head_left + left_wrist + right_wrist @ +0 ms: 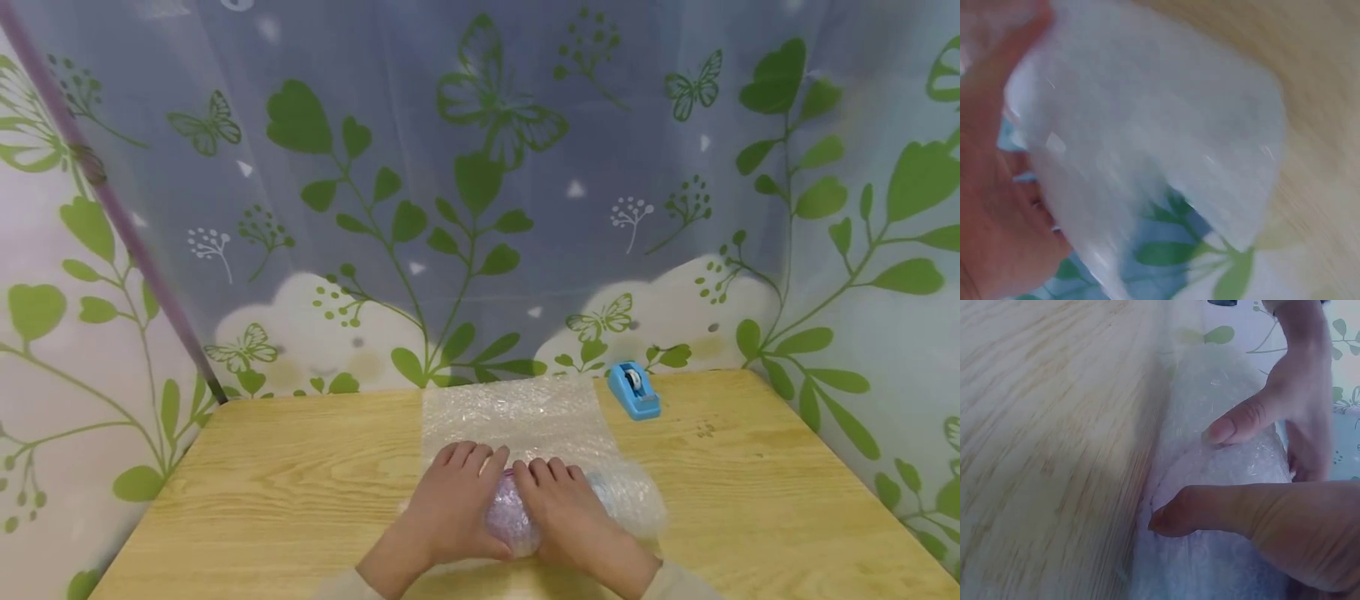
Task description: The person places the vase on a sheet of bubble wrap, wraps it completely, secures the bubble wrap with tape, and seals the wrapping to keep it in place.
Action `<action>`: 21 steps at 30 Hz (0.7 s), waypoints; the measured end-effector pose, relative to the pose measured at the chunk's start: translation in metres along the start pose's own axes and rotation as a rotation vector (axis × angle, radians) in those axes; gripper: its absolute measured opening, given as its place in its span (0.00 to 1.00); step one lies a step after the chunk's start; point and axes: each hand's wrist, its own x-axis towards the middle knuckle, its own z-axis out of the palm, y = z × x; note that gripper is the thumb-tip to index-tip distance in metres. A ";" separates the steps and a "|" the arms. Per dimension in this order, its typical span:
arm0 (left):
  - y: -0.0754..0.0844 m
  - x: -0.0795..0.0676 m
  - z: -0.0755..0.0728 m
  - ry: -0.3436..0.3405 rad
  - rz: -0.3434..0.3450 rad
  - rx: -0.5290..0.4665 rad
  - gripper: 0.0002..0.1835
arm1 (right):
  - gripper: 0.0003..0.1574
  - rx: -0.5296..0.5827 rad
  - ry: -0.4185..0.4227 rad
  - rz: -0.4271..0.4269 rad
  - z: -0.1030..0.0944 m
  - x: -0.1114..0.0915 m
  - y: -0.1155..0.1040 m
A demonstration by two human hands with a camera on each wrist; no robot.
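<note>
A bundle rolled in clear bubble wrap point(512, 518) lies crosswise near the front of the table. Something purplish shows through the layers, but its kind cannot be made out. My left hand point(459, 504) grips the left part of the roll, its thumb on the near side and its fingers over the top. Close beside it, my right hand point(564, 510) holds the roll the same way; its thumb point(1188, 509) presses the wrap in the right wrist view. From under the roll a flat sheet of bubble wrap point(513, 412) stretches to the table's back edge. A loose, hollow wrap end point(1147, 94) fills the left wrist view.
A blue tape dispenser point(634, 392) stands at the back right, just past the sheet's edge. The wooden table point(300, 467) ends at a patterned curtain point(360, 208) with green leaves and butterflies, which also hangs at both sides.
</note>
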 end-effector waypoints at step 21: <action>0.030 -0.014 0.020 0.127 -0.085 -0.092 0.50 | 0.48 0.164 -0.176 0.025 -0.014 0.010 0.001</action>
